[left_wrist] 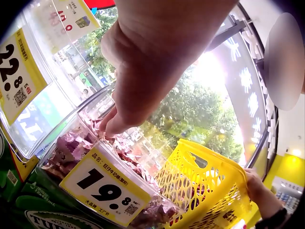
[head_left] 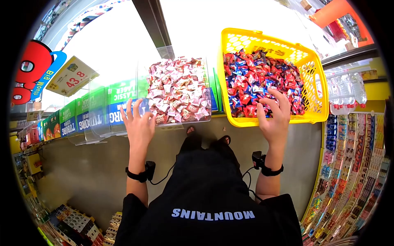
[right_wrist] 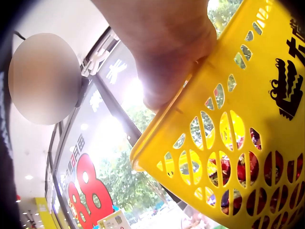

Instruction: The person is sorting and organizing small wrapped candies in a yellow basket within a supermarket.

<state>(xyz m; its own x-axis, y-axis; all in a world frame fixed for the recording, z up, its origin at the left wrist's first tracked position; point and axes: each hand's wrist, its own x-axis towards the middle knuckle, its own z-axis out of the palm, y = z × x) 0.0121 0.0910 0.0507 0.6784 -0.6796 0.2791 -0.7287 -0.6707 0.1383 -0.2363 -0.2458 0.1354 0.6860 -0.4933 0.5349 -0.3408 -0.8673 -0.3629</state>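
Pink-and-white wrapped candies [head_left: 178, 88] fill a clear bin, and my left hand [head_left: 140, 127] is at its left side, fingers spread and slightly bent. In the left wrist view that hand [left_wrist: 147, 71] has its fingertips by the candies [left_wrist: 76, 143], behind a 19.8 price card [left_wrist: 106, 187]. To the right, a yellow basket [head_left: 275, 122] holds red and blue wrapped candies [head_left: 258, 78]. My right hand [head_left: 276, 119] is over its near rim, fingers bent towards the candies. The right wrist view shows this hand [right_wrist: 167, 52] at the basket's rim [right_wrist: 162, 119]; its fingertips are hidden there.
Green and blue beer cartons [head_left: 92, 108] line the counter at left, with empty clear bins over them and a 43.8 price sign [head_left: 72, 76]. Bottles [head_left: 342, 88] stand right of the basket. Shelves of small packets [head_left: 349, 164] run down the right side.
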